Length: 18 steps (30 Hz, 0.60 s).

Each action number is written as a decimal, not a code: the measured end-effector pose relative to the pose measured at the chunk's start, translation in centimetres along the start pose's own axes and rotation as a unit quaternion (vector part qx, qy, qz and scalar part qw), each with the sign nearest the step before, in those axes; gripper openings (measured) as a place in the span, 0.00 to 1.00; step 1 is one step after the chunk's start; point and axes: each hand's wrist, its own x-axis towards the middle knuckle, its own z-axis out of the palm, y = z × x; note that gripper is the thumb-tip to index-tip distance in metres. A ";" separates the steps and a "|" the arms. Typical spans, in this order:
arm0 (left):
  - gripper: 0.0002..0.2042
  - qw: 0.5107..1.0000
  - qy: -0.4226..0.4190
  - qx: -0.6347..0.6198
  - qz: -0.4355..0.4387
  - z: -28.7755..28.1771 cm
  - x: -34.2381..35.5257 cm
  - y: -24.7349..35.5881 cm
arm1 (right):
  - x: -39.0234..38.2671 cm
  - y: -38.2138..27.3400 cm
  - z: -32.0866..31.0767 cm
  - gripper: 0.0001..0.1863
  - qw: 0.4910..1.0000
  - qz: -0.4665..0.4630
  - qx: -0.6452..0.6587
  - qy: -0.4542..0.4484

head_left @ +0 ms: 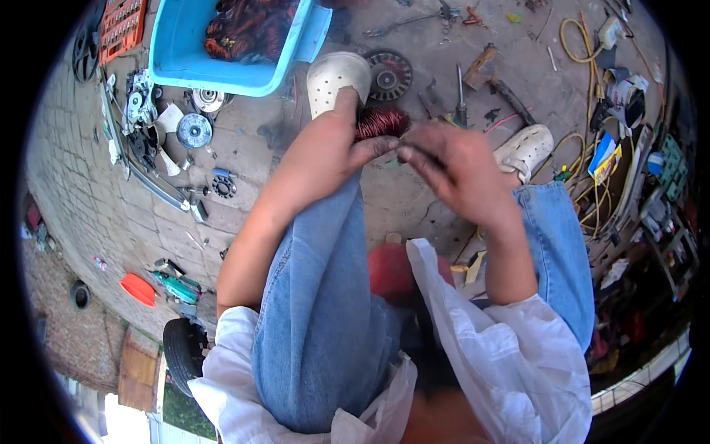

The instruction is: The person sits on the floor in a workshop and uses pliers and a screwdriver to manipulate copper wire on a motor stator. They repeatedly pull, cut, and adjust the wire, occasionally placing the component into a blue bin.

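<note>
A bundle of reddish copper wire [381, 121] sits in the grip of my left hand [325, 148], just above my left white clog [333, 74], with the thumb along the bundle's lower side. My right hand [458, 170] is at the right end of the bundle, fingers curled toward it; whatever those fingertips hold is too small to make out. A dark round slotted metal part [387, 74] lies beside the left clog. My right clog [522, 152] is beyond my right hand.
A blue tub [163, 52] with wire scraps stands upper left, beside an orange tool case [122, 26]. Metal motor parts [194, 132], a red-orange tray [137, 288] and a green power tool [177, 287] lie left. Tools [510, 100], yellow hoses [573, 44] and clutter lie right.
</note>
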 end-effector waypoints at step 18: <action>0.27 0.924 -0.220 -0.269 0.158 -1.5 -0.9 -2.4 | -2.6 5.8 2.0 0.12 0.934 0.119 0.322 -0.102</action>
